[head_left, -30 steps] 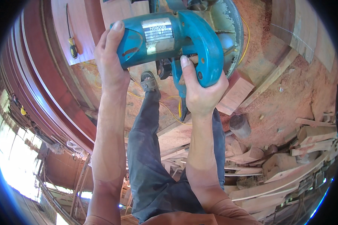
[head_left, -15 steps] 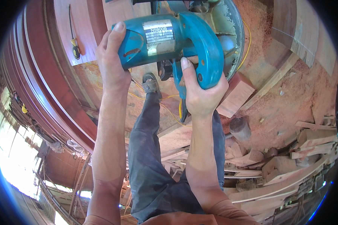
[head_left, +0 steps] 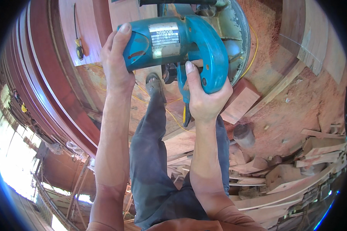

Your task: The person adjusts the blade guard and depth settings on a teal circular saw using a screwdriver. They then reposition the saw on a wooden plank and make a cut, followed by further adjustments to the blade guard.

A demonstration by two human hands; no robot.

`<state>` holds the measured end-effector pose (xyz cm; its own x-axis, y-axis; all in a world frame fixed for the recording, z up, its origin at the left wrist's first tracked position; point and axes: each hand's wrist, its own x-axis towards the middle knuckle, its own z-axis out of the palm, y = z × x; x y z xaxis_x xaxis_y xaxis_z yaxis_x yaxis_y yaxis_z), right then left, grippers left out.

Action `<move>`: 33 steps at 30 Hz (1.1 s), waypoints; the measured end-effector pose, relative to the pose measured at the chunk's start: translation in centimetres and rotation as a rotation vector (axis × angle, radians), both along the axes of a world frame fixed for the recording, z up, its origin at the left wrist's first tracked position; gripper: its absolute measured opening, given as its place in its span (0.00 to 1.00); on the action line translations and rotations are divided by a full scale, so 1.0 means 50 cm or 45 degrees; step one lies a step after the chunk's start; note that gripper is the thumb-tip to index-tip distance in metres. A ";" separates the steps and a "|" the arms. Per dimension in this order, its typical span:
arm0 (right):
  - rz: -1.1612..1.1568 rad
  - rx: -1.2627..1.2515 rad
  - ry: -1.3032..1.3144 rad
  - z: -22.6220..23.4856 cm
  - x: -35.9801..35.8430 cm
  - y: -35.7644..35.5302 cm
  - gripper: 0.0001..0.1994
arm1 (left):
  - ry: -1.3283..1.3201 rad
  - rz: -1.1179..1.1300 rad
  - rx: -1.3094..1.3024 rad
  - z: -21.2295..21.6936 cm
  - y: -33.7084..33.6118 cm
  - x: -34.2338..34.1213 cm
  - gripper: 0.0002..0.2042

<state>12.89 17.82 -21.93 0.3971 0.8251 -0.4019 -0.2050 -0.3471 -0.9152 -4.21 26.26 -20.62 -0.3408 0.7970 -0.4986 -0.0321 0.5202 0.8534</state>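
Between my two hands is a teal circular saw with a pale label on its motor housing. My left hand wraps round the rounded rear end of the motor, thumb on top. Round the lower part of the loop handle my right hand is closed, its thumb through the opening; its other fingers are mostly hidden behind the handle. The worn metal blade guard shows beyond the handle. A yellow power cord curves past the guard, and more of it lies near my foot.
A screwdriver with a yellow and black handle rests on a pale board at the left. Dark red planks run alongside. A wooden block and a short round log sit right of my legs. Offcuts are heaped at lower right.
Both hands keep their grip on the circular saw, which has shifted very slightly. The view has moved a little; otherwise the scene is the same.
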 end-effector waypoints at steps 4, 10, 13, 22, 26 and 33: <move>-0.014 -0.065 0.046 0.003 0.002 0.000 0.07 | 0.007 0.004 -0.012 -0.002 0.002 -0.002 0.19; -0.026 -0.121 0.084 0.010 0.004 0.001 0.09 | -0.012 -0.030 -0.011 0.006 0.006 0.000 0.20; -0.033 -0.092 0.045 0.011 0.002 0.005 0.05 | 0.007 -0.055 -0.027 0.011 0.008 0.002 0.21; -0.050 -0.149 0.062 0.015 0.000 0.009 0.10 | 0.005 -0.089 -0.015 0.014 0.016 -0.003 0.21; -0.048 -0.151 0.046 0.017 0.002 0.011 0.10 | 0.017 -0.070 -0.029 0.016 0.016 -0.002 0.22; -0.046 -0.133 0.029 0.019 0.003 0.016 0.09 | 0.015 -0.057 -0.031 0.017 0.021 0.002 0.23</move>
